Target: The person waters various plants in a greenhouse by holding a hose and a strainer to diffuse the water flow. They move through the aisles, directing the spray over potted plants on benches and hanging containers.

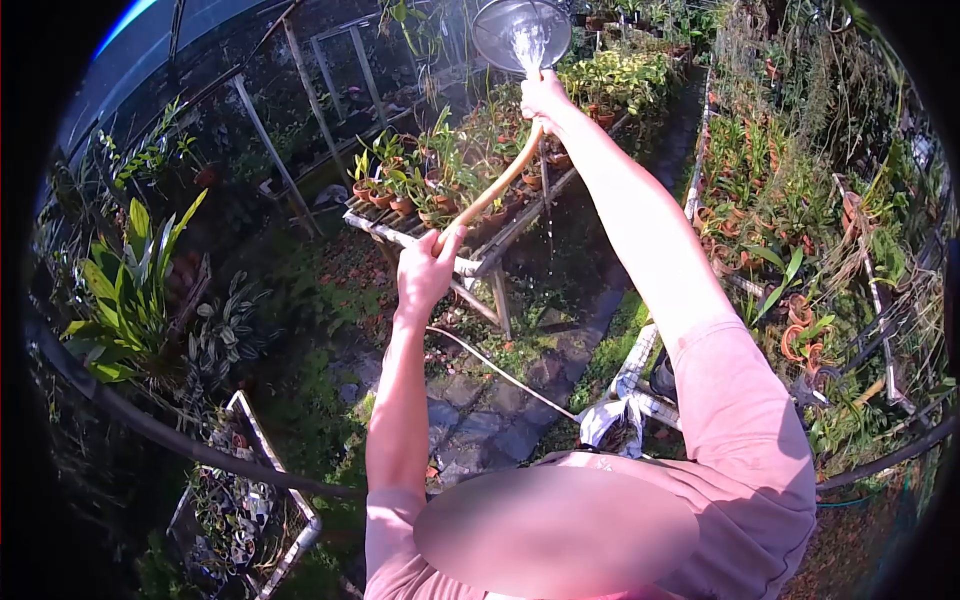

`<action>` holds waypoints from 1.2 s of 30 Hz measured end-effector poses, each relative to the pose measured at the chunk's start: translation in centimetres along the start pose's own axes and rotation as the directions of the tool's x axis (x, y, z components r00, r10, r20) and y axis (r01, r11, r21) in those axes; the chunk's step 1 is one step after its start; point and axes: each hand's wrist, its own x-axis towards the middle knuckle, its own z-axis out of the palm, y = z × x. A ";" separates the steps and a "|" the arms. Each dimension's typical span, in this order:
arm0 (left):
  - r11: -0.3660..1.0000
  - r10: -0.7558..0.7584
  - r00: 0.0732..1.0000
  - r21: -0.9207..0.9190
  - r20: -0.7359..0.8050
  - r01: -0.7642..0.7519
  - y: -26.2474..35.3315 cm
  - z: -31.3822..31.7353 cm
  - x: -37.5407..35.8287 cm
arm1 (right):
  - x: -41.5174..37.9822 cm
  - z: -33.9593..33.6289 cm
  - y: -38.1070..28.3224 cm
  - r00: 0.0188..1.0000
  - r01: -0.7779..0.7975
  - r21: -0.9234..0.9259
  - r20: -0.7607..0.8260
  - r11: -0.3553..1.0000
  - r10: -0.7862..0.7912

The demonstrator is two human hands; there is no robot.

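Observation:
My right hand (546, 97), arm stretched far forward, is closed around the upper end of a tan garden hose (497, 187). White water (529, 45) bursts out just above that fist, in front of a round, dark-rimmed, mesh-like disc (490, 30) at the top of the view. Lower down and to the left, my left hand (428, 270) grips the same hose, which curves up between the two fists. Behind the hose stands a slatted bench (385, 230) carrying potted plants (401, 200).
A stone path (490, 425) runs below the bench, crossed by a thin pale hose (500, 374). More potted plants (800, 310) line the right side. A large leafy plant (130, 290) grows at left, above a white-framed bed (300, 530). A white bag (608, 420) lies near my body.

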 end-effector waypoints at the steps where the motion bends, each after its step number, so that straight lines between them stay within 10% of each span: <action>1: 1.000 0.008 0.999 -0.022 0.036 -0.007 0.1 1.0 0.4 | 0.4 -1.4 0.4 0.999 -0.013 0.001 0.031 1.000 0.013; 8: 0.994 -0.012 0.973 -0.107 0.231 0.038 2.8 8.2 1.0 | 1.5 -11.2 4.2 0.957 -0.076 0.098 -0.273 0.992 0.100; 13: 0.997 -0.043 0.966 -0.058 0.253 0.059 7.5 11.1 1.2 | 3.5 -17.7 3.9 0.985 -0.160 0.468 0.018 0.869 0.172; 16: 0.998 0.034 0.974 -0.052 0.225 -0.023 8.0 13.6 1.9 | 3.2 -18.5 3.0 0.974 -0.053 0.208 -0.204 0.977 0.096; 23: 0.991 0.037 0.953 -0.133 0.301 0.004 8.6 17.2 1.6 | 4.0 -21.4 4.8 0.993 -0.070 0.059 -0.094 0.996 0.075; 36: 0.995 -0.008 0.939 -0.087 0.343 0.040 5.7 20.6 2.1 | 4.2 -24.0 12.8 0.957 -0.186 0.188 -0.190 0.965 0.221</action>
